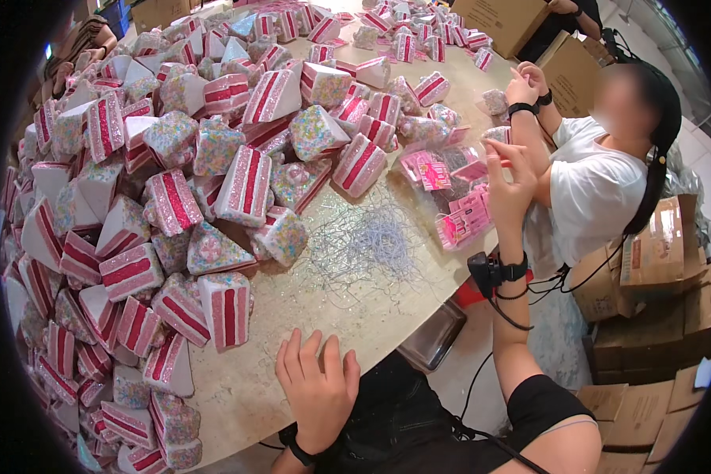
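Cake slices, fake ones with pink and white glitter stripes and sprinkle-speckled tops, are heaped over most of the round stone table, and the heap is your landmark for everything else. Your left hand lies flat on the table edge just below the heap's near fringe, fingers spread and empty, palm down. The closest piece to it is an upright striped slice standing up and to the left of your fingertips, near but not touching; its long axis runs roughly top to bottom in the view, stripes facing you. Your right hand is raised off to the right of the heap, well apart from that slice, fingers loosely curled and part open; I cannot tell whether they pinch anything small. So the left hand is plainly the nearer one to the slice. Right of the heap, between it and your right hand, lies a tangle of thin silvery loop ties, and beyond that a scatter of pink tag cards. Across from the heap's right side another person in a white shirt works with both hands up, with cardboard boxes stacked behind.
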`<state>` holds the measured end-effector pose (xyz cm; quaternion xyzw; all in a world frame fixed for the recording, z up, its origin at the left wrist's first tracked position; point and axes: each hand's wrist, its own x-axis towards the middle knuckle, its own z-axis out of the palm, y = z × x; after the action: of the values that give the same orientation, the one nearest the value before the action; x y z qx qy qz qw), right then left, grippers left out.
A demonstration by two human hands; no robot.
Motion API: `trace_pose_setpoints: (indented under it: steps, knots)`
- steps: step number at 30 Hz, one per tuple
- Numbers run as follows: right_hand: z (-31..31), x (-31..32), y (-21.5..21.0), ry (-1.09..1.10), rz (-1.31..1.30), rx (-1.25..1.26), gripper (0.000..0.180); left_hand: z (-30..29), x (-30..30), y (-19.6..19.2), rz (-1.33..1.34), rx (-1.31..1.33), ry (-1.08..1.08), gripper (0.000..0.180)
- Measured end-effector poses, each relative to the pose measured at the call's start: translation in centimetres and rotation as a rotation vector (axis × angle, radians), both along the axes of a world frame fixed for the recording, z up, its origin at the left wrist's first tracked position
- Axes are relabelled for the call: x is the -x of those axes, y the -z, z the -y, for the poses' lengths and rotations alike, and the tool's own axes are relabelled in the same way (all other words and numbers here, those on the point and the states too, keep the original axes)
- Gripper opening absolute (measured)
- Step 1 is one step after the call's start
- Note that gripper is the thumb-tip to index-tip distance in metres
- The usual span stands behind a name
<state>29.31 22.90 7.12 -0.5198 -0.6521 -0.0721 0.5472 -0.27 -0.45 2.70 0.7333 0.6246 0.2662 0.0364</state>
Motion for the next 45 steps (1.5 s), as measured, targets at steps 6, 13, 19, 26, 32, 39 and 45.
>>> trace_pose_setpoints:
  steps: [6, 13, 19, 26, 32, 39, 45]
  knots:
    - [1.2, 0.5, -0.3, 0.055, 0.106, 0.071, 0.012, 0.2, -0.1, 0.0, 0.045, 0.012, 0.026, 0.036]
    - [0.6, -0.1, 1.8, 0.204, -0.027, 0.134, 0.010, 0.0, 0.0, 0.0, -0.021, 0.004, 0.014, 0.035]
    - [0.2, -2.5, 2.7, 0.125, -0.228, 0.150, 0.012, -0.3, -0.2, -0.2, -0.022, 0.008, 0.024, 0.035]
    - [2.0, -0.8, 1.4, -0.070, -0.464, 0.155, 0.009, -0.4, -0.4, 0.2, -0.003, 0.015, 0.034, 0.037]
    - [8.1, 5.0, 2.1, -0.291, -0.209, 0.216, 0.013, -0.3, -0.7, -0.1, 0.128, 0.059, 0.031, 0.043]
    - [14.4, 15.7, 5.7, -1.233, -0.118, 0.585, 0.019, 0.8, 0.0, 0.4, 0.346, -0.075, -0.053, 0.043]
    - [14.4, 15.6, 5.4, -1.178, -0.307, 0.625, 0.020, 1.7, 0.6, 2.6, 0.365, -0.125, -0.005, 0.040]
